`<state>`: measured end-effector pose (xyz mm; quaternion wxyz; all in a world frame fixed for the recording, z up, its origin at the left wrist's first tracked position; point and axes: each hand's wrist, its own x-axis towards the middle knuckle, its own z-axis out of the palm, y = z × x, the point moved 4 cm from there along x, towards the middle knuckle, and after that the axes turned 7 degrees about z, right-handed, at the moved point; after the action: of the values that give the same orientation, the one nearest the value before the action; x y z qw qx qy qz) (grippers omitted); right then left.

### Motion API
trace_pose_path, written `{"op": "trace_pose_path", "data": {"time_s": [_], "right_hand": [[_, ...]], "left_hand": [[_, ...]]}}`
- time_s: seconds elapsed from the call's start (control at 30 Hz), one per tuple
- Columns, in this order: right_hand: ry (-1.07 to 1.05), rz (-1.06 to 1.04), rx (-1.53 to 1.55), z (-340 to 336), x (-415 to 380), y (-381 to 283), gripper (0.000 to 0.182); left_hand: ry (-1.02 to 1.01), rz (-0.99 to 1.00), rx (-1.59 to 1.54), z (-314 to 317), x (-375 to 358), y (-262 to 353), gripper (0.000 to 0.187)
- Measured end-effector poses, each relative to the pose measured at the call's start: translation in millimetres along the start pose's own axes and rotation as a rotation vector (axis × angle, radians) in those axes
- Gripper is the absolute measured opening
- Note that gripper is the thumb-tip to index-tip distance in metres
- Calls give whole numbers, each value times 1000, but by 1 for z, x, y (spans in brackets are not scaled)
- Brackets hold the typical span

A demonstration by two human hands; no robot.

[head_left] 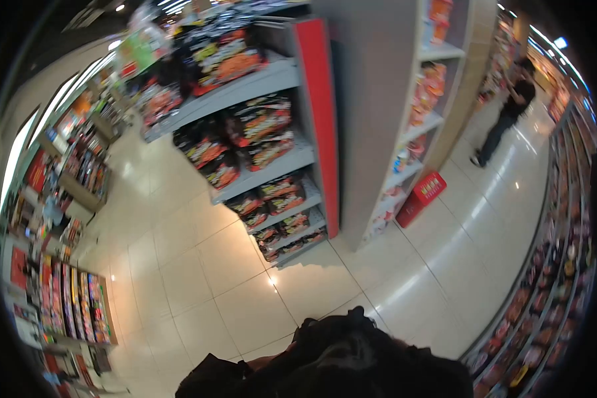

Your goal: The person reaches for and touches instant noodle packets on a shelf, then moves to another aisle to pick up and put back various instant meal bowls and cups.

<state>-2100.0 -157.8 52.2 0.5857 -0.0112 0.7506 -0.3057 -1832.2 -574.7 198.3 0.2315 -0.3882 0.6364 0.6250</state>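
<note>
Neither of my hands shows in the head view. My dark clothing (351, 358) fills the bottom middle, and a small patch of skin shows at its left side, too little to tell which part of me it is. In front of me stands a grey shelf unit (245, 182) with a red end strip. Dark packets with red and yellow print (262, 123) fill its several tiers. The top tier is blurred.
A grey pillar (368, 119) adjoins a white shelf (441, 53), with a red box (421, 199) at its foot. A person in dark clothes (514, 99) stands far right. Long stocked shelves (530, 312) curve along the right. A snack rack (76, 298) stands left on the tiled floor (179, 265).
</note>
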Motion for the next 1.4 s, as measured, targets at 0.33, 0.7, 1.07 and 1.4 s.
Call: {"op": "trace_pose_path", "data": {"time_s": [0.33,0.7,1.07,1.4], "right_hand": [[134,-588,-227,-60,70,88,33],[975,-95,855,-5,-108,29,33],[931,862,924,468,-32,16,32],[880,478,2523,387,-61,36,39]], "left_hand": [[-310,-40,298,35,59,86,83],[-724,-49,773,66,171,236,83],[-976,-114,1127,141,235,336,83],[-1109,-148,1259,303,192,360,84]]}}
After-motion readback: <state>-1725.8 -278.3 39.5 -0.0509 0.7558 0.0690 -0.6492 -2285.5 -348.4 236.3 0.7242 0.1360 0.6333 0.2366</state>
